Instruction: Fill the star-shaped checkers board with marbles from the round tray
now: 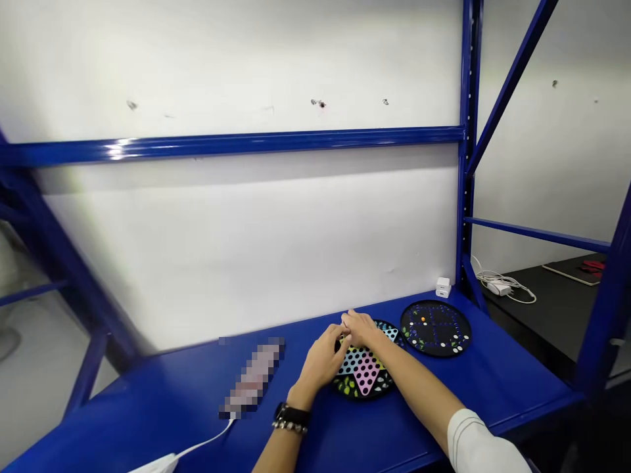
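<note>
White sleeve [486, 440] nearest, my half-open left hand [323, 358] meets my curled right hand [359, 327] over the round star board's [365, 373] far-left part, grasp unclear to me; its pink point [365, 383] faces me

Behind the left hand [323, 358], the wrist [300, 396] wears a black watch [281, 412] on a dark strap [298, 416], with a bracelet [290, 427] of small, shiny, light and dark beads beside it; the right arm [424, 401] has a white sleeve [486, 448] with thin, darker curved lines near its hem
</note>
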The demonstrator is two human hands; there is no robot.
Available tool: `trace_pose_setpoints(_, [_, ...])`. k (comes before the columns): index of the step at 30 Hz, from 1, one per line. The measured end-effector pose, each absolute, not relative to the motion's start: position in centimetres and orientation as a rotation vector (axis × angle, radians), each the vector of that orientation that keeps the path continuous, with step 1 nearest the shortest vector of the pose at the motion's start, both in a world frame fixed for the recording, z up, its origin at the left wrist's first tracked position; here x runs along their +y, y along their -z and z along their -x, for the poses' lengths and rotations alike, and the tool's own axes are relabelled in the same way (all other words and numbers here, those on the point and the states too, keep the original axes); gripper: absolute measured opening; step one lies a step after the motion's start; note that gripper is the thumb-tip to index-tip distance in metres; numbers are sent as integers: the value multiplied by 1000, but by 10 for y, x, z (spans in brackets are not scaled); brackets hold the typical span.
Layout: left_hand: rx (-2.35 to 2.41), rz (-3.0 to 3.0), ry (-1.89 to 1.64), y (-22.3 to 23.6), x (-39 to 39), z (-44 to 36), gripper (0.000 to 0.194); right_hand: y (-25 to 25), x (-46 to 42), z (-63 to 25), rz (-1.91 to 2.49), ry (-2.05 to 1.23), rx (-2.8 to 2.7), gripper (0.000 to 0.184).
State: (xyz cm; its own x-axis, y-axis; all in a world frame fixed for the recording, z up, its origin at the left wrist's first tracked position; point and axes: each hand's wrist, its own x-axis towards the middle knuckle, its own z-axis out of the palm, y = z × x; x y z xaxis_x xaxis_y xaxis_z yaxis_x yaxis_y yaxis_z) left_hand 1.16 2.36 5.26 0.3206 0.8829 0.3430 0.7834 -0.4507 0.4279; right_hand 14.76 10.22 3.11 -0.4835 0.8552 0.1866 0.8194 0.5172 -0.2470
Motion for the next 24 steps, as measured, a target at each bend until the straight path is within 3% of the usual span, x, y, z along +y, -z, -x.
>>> trace_pose_setpoints(15, [1535,-2406,-802,-50,25,-15,29,-20,99,-153,1478,-177,-2366,16])
trace_pose_setpoints(24, [1513,-2402,-805,-51,23,-17,27,-28,91,-154,1601,-231,-2546,50])
